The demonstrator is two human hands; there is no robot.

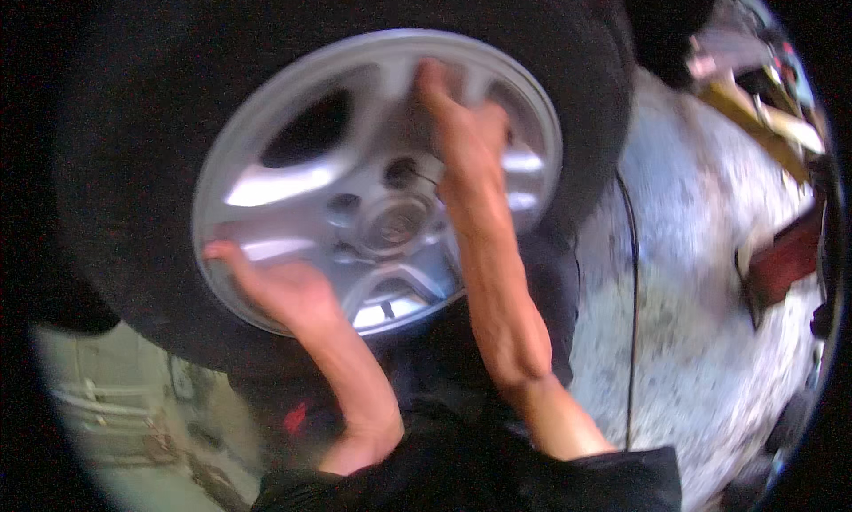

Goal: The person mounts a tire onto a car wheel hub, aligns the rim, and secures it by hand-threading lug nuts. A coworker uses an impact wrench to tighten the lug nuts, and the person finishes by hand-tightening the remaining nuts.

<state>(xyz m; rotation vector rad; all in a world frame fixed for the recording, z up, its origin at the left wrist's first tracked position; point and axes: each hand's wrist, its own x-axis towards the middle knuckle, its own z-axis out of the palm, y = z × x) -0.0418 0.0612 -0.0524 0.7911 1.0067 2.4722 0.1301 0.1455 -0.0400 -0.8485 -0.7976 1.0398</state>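
A car wheel fills most of the view, a silver alloy rim inside a black tire. My left hand is at the rim's lower left, its thumb stretched toward the edge and its other fingers mostly hidden by the rim. Higher up, my right hand grips the rim at the upper right. Its thumb lies on a spoke, while its fingers curl at an opening. Both hands are smeared by motion. The center cap and a dark lug hole show between my arms.
A thin black cable runs along the stained grey floor at the right. Beyond it stand a dark red metal piece and a yellowish bar among clutter. Pale pipes lie at the lower left.
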